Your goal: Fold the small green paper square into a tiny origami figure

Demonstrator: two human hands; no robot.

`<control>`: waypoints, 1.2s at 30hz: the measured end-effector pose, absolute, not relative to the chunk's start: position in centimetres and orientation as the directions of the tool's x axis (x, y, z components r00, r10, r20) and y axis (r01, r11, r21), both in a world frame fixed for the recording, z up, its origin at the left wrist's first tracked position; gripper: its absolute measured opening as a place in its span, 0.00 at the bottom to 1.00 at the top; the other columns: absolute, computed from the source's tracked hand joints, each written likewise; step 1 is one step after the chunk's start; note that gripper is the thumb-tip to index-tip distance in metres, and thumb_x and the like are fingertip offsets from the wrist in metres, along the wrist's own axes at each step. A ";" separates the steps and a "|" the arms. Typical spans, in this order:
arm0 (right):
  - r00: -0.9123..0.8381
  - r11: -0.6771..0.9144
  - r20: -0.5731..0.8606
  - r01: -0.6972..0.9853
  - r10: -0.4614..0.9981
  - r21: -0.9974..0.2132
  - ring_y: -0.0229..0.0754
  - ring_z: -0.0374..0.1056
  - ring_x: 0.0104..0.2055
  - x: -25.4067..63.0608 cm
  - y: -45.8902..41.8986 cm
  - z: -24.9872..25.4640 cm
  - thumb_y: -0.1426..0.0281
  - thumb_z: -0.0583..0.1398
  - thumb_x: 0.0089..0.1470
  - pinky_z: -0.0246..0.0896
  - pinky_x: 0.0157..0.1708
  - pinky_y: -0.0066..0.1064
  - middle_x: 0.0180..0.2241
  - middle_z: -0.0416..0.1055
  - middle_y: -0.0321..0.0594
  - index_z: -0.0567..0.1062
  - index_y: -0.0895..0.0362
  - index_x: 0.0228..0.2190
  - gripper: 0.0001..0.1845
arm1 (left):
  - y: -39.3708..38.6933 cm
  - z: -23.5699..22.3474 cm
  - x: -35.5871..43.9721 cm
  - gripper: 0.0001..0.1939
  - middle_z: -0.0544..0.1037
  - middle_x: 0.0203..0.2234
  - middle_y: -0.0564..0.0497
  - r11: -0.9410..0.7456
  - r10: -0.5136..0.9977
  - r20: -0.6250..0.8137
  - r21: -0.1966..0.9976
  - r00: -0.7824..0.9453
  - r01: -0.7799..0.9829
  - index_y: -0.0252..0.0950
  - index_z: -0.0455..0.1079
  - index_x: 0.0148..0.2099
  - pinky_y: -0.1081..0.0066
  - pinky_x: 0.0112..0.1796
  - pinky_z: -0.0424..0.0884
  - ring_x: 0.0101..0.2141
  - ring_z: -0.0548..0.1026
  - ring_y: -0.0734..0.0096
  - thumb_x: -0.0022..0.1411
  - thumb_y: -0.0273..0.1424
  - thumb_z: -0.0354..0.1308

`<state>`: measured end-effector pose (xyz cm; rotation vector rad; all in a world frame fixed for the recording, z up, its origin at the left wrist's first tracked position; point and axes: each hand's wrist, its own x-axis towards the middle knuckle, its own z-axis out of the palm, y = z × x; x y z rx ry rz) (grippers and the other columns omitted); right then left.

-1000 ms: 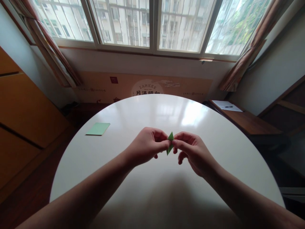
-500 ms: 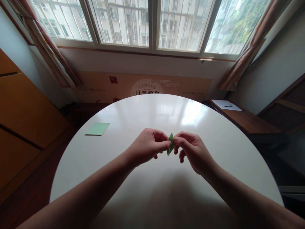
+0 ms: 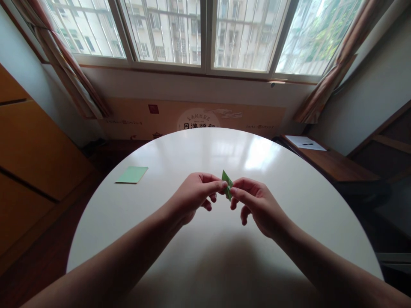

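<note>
A small piece of folded green paper (image 3: 226, 177), pointed at its top and bottom, is held up between my two hands over the white table (image 3: 199, 256). My left hand (image 3: 201, 192) pinches its left side between thumb and forefinger, the other fingers curled below. On the opposite side, my right hand (image 3: 253, 199) grips the paper with its thumb and fingertips, the lower fingers bent loosely. Fingertips cover the middle of the paper, so its folds are partly hidden. To the left lies a stack of light green square paper (image 3: 131, 175), apart from both hands.
The table is round, with its far edge near a printed cardboard panel (image 3: 128, 113) under the window. On the right, a brown wooden surface (image 3: 340, 164) carries a white sheet (image 3: 302, 142) with a dark item on it. An orange cabinet (image 3: 35, 149) stands at left.
The folded paper has turned so its top point leans left instead of right, and it sits slightly higher. My left fingers have shifted their pinch; both hands still hold it.
</note>
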<state>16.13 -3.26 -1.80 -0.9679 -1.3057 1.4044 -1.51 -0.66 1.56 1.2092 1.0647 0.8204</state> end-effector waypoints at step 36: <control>-0.228 0.103 0.100 0.004 0.968 -0.995 0.41 0.68 0.28 16.0 -3.4 -1.9 0.60 0.66 0.53 0.63 0.13 0.23 0.28 0.72 0.39 0.76 0.58 0.34 0.14 | -0.6 1.4 -1.5 0.06 0.72 0.20 0.53 0.098 0.929 -0.141 0.985 0.342 0.139 0.32 0.75 0.29 0.80 0.17 0.61 0.22 0.65 0.77 0.51 0.30 0.63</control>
